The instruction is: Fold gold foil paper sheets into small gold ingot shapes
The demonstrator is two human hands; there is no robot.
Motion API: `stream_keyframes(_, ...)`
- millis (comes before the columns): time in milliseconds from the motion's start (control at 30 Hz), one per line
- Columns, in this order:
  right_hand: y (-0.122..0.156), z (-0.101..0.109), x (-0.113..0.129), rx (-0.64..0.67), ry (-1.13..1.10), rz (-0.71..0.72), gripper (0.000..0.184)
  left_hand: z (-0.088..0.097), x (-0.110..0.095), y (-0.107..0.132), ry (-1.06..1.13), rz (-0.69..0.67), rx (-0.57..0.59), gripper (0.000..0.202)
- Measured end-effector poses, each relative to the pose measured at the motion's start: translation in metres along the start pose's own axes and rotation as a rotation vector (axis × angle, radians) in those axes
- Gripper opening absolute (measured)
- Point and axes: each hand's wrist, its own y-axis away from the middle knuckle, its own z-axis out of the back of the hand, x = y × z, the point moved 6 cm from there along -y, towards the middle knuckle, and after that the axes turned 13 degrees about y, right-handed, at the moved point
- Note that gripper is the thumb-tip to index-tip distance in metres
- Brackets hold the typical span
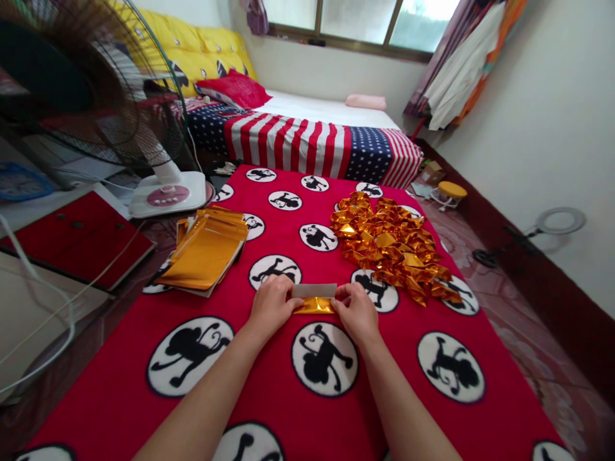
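Note:
A sheet of gold foil paper lies partly folded on the red cloth, its gold near edge turned up against a grey inner side. My left hand pinches its left end between thumb and fingers. At the right end, my right hand grips the same sheet in a like pinch. Left of my hands is a stack of flat gold foil sheets. To the right, a heap of folded gold foil pieces spreads over the cloth.
The red cloth with monkey prints covers the table. A fan with blurred blades stands at the left, beside a red panel. Beyond the table is a bed. A yellow stool and a ring light are on the right.

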Motion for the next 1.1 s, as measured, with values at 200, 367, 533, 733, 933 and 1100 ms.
stream_keyframes(200,-0.003,-0.005,-0.001,0.029,-0.122,-0.009,0.019,-0.003,0.012,0.005,0.308,0.131,-0.024,0.019)
stream_keyframes(367,0.0,-0.012,0.003,0.031,-0.4,-0.003,0.018,-0.004,0.025,0.005,0.538,0.127,-0.087,0.015)
stream_keyframes(533,0.002,-0.018,0.008,0.057,-0.603,-0.018,0.021,-0.007,0.03,0.006,0.713,0.182,-0.094,0.016)
stream_keyframes(733,0.008,-0.017,0.014,0.051,-0.794,-0.044,0.021,-0.008,0.022,0.006,0.986,0.27,-0.221,0.035)
stream_keyframes(933,0.018,-0.017,0.02,0.014,-0.935,-0.066,0.018,-0.014,0.015,0.011,1.067,0.284,-0.239,0.046)
stream_keyframes(1100,0.018,-0.018,0.017,-0.042,-0.641,-0.057,0.021,-0.013,0.014,0.014,0.903,0.224,-0.26,0.037)
